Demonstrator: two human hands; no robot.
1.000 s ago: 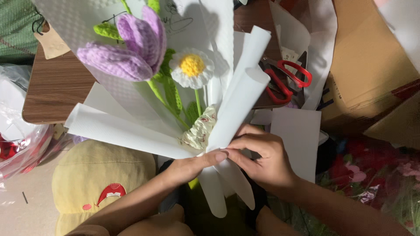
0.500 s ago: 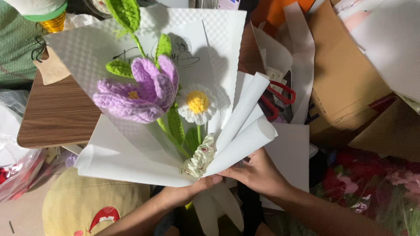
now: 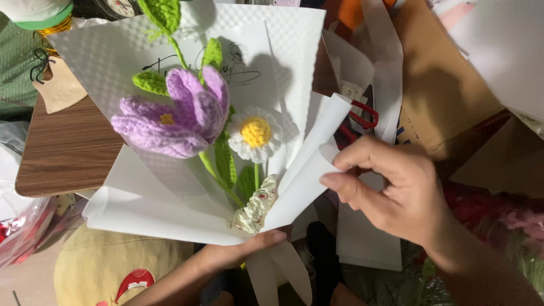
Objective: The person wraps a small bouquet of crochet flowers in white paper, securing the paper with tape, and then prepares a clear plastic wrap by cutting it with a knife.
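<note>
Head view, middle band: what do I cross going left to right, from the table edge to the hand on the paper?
Wooden table → purple crocheted flower → white daisy → folded white wrapping paper → right hand, pinching that paper's edge.

White-wrapped bouquet (image 3: 215, 153) (purple crochet tulip, daisy) held upright, fanned open.
</note>
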